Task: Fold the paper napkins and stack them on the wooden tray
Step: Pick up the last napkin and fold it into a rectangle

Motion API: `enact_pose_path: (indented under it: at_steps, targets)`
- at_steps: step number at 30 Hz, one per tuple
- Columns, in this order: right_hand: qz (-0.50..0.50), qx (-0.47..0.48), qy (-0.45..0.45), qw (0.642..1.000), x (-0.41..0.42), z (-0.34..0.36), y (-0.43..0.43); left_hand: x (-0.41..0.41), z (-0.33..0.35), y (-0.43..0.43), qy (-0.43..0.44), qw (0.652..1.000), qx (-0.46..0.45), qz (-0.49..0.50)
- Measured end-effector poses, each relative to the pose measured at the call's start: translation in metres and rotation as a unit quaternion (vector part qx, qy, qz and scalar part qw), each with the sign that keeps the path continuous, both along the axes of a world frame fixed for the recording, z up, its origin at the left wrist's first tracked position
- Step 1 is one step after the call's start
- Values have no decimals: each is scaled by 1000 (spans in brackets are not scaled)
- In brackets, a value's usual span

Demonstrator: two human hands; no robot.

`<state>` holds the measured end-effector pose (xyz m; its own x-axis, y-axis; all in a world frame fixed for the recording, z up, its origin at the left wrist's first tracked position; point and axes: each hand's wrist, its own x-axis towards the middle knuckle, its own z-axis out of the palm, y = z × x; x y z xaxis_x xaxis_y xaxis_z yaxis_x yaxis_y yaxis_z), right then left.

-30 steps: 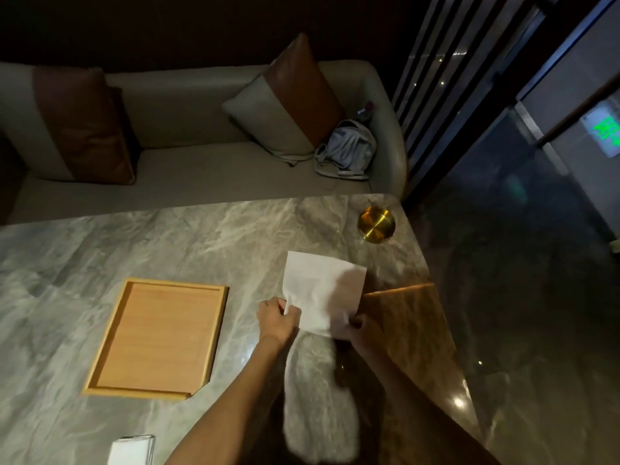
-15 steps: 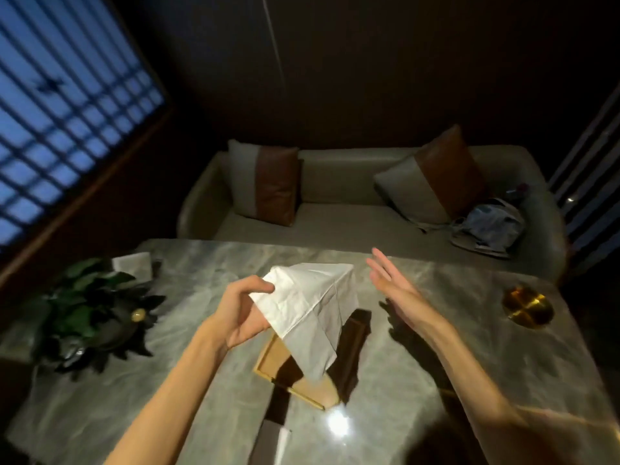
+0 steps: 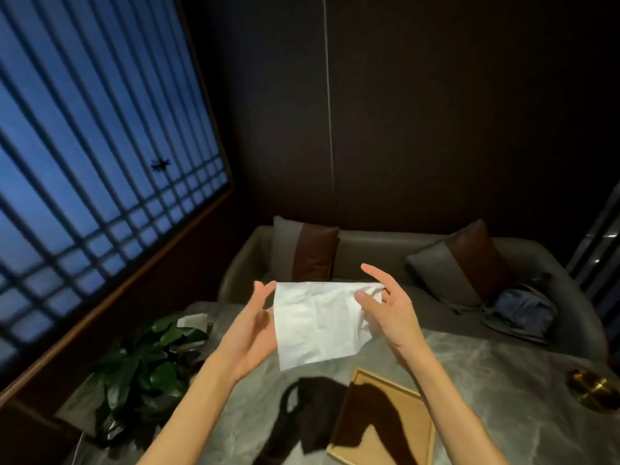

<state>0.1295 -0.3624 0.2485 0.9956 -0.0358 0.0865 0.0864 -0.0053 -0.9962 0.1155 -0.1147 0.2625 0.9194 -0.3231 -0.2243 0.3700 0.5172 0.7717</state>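
Observation:
A white paper napkin (image 3: 318,325) hangs spread out in the air above the grey marble table (image 3: 503,380). My left hand (image 3: 253,330) pinches its upper left corner with the fingertips. My right hand (image 3: 389,310) pinches its upper right corner, thumb on the front and fingers behind, index finger sticking up. The wooden tray (image 3: 372,441) lies on the table below and to the right of the napkin, partly under the shadow of my arms; nothing shows on its visible part.
A dark green plant (image 3: 147,367) sits at the table's left end. A gold dish (image 3: 595,387) sits at the right edge. Behind the table stands a sofa (image 3: 369,250) with two cushions and a blue bag (image 3: 523,310).
My right hand, open and apart half a second ago, now pinches the napkin's right corner. The napkin is stretched flat between both hands and held higher. The view has tilted up.

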Motion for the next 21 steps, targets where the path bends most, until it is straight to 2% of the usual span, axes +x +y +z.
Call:
enact_pose_path:
  at_steps: [1, 2, 3, 5, 6, 8, 12, 17, 21]
  targets:
    - [-8, -20, -15, 1000, -2, 11, 3, 0, 7, 0, -34, 993, 111, 14]
    - [-11, -39, -30, 999, -4, 22, 4, 2, 14, 0, -81, 969, 226, 52]
    - [-16, -57, -44, 997, -7, 33, 4, 5, 21, 1, -138, 932, 327, 79]
    - [-33, -89, -81, 992, -11, 53, -1, 15, 43, -1, -260, 869, 414, 84]
    - [-43, -103, -98, 989, -12, 65, -5, 18, 56, -1, -305, 848, 425, 83]
    - [-62, -119, -120, 984, -14, 89, -15, 23, 82, -2, -347, 835, 417, 96]
    - [-72, -154, -163, 972, -22, 129, -35, 26, 121, -3, -388, 821, 398, 132]
    - [-90, -123, -166, 974, -29, 155, -55, 31, 147, -8, -433, 804, 379, 147]
    - [-99, -121, -168, 973, -31, 157, -63, 34, 148, -15, -435, 774, 421, 187]
